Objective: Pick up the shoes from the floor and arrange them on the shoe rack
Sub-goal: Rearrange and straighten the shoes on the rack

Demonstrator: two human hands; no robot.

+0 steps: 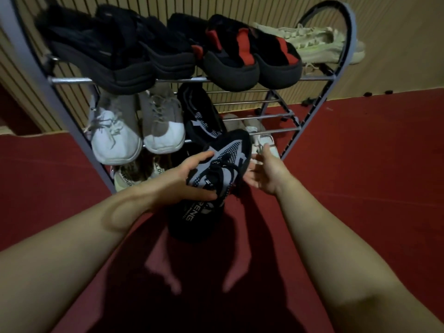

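One shoe (216, 174) in the air, clamped in the left hand (189, 179) | right hand (262, 174) spread wide, empty beside it | tip: cup the toe, slide it next to its twin (201, 116) on the rack (264, 117), middle shelf.

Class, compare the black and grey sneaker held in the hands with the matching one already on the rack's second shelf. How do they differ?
The held sneaker is off the rack, gripped by the left hand; the shelved sneaker rests on the shoe rack beside a white sneaker. The held one shows its laces and upper; the shelved one is partly hidden behind it. Both share the black and grey knit pattern.
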